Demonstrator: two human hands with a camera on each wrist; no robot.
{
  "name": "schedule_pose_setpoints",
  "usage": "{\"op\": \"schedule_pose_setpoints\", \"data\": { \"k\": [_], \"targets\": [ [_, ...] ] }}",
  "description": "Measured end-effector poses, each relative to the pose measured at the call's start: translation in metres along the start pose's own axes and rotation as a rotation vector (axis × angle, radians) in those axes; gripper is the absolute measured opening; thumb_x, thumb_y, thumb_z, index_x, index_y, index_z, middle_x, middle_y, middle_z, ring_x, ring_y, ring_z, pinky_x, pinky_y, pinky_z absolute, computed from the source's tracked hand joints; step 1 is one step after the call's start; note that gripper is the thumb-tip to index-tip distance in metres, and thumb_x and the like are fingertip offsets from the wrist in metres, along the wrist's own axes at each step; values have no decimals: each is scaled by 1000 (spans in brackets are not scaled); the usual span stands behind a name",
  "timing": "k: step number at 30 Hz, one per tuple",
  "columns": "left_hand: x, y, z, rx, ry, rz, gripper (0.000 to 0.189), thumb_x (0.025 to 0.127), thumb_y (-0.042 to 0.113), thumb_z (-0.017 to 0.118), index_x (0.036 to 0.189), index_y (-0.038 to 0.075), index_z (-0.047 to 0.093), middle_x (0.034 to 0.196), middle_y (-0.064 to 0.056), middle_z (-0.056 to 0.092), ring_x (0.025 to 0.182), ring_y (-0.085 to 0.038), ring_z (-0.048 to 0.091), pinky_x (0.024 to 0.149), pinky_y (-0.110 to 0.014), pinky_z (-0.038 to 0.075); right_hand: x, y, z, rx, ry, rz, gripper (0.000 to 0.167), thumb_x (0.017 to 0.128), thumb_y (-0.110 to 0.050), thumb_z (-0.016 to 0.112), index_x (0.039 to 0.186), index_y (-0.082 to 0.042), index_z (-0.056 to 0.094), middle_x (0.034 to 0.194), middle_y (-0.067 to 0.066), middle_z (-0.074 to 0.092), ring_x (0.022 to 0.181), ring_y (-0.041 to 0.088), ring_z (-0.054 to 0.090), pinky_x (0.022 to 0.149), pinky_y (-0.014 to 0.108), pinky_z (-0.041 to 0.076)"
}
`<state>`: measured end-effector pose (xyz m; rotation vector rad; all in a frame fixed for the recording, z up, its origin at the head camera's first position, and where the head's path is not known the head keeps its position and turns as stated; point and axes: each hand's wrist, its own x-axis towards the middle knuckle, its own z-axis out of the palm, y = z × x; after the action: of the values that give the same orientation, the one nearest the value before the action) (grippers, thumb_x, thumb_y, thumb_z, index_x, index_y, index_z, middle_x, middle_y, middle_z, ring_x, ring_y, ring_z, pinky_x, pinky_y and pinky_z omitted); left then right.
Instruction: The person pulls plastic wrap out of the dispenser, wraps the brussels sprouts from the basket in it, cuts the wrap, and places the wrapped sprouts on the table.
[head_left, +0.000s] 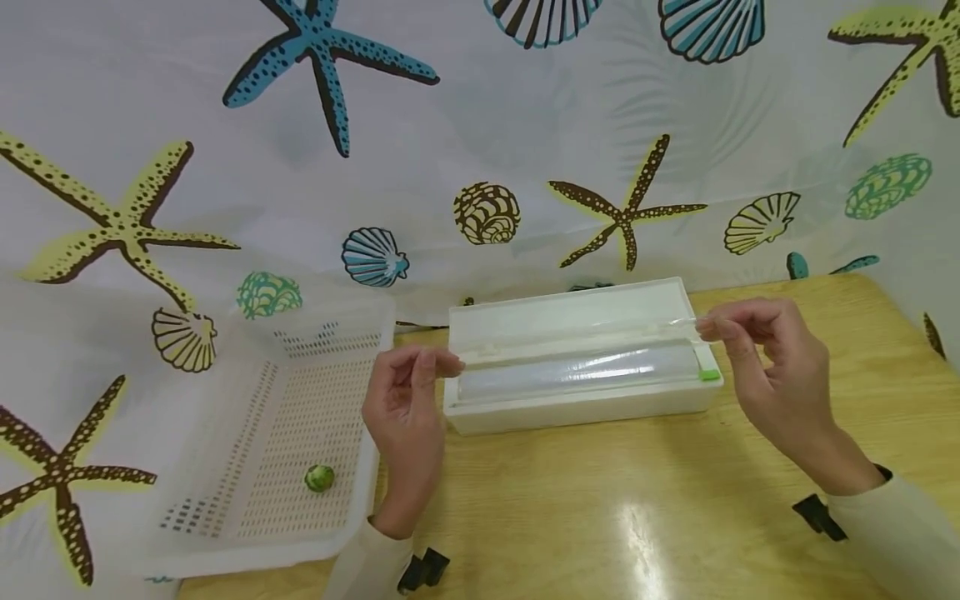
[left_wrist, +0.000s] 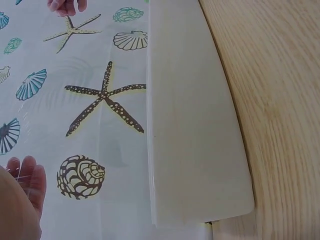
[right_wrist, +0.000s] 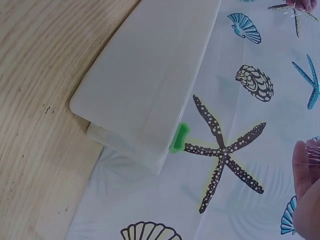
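Observation:
A long white cling film box point(head_left: 585, 418) sits on the table with its lid point(head_left: 570, 310) raised at the back. Inside lies a shiny roll of cling film point(head_left: 547, 372). My left hand point(head_left: 408, 425) pinches one corner of the clear film above the box's left end. Above the right end, my right hand point(head_left: 783, 379) pinches the other corner of the film point(head_left: 681, 322). The sheet between them is nearly invisible. A green slider point(head_left: 708, 375) sits at the box's right end. Film wrinkles show over the fingers point(right_wrist: 301, 165) in the right wrist view.
To the left stands a white perforated basket point(head_left: 360, 508) holding one small green Brussels sprout-like vegetable point(head_left: 319, 477). The wooden table point(head_left: 562, 517) extends in front of the box. Behind hangs a white cloth point(head_left: 480, 108) printed with starfish and shells.

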<state>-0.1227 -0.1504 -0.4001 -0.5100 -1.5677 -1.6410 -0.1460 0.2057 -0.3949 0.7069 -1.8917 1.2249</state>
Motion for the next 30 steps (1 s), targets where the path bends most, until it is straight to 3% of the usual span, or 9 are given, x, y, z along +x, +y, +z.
{"op": "schedule_pose_setpoints", "data": {
  "k": [4, 9, 14, 17, 23, 30],
  "targets": [
    [-1, 6, -2, 7, -2, 6, 10, 109, -13, 54, 108, -18, 62, 94, -23, 74, 86, -26, 75, 85, -37, 62, 0, -5, -3, -34, -17, -13, 57, 115, -38, 56, 111, 19, 58, 103, 20, 72, 102, -3, 68, 90, 12, 52],
    [0, 11, -3, 15, -25, -5, 9, 109, -13, 53, 109, -17, 61, 97, -22, 74, 89, -25, 76, 87, -38, 62, 4, -11, -7, -87, -29, -47, 61, 116, -42, 53, 109, 18, 58, 100, 21, 74, 102, -7, 66, 87, 10, 51],
    [3, 15, -6, 23, -47, -10, 9, 110, -11, 55, 110, -18, 61, 98, -24, 74, 91, -25, 76, 89, -38, 61, 5, -16, -8, -93, -9, -103, 55, 118, -36, 53, 107, 18, 58, 97, 22, 77, 103, -9, 67, 62, 8, 37],
    [2, 19, -10, 40, -59, -2, 10, 110, -9, 56, 110, -18, 60, 98, -24, 73, 93, -26, 76, 90, -38, 61, 4, -19, -7, -68, 2, -122, 51, 118, -31, 54, 105, 18, 57, 95, 24, 77, 104, -9, 69, 54, 12, 28],
    [-1, 26, -17, 52, -97, 36, 9, 109, -12, 54, 109, -19, 60, 101, -22, 75, 96, -25, 76, 92, -37, 60, 3, -27, -6, -24, 28, -132, 46, 117, -25, 55, 104, 19, 57, 92, 23, 77, 103, -6, 71, 55, 11, 27],
    [-3, 31, -19, 50, -162, 37, 10, 110, -11, 53, 112, -19, 59, 106, -21, 77, 102, -25, 77, 96, -38, 60, 3, -35, -8, -2, 72, -154, 43, 117, -21, 57, 100, 19, 56, 88, 22, 77, 101, -4, 72, 55, 10, 22]
  ]
}}
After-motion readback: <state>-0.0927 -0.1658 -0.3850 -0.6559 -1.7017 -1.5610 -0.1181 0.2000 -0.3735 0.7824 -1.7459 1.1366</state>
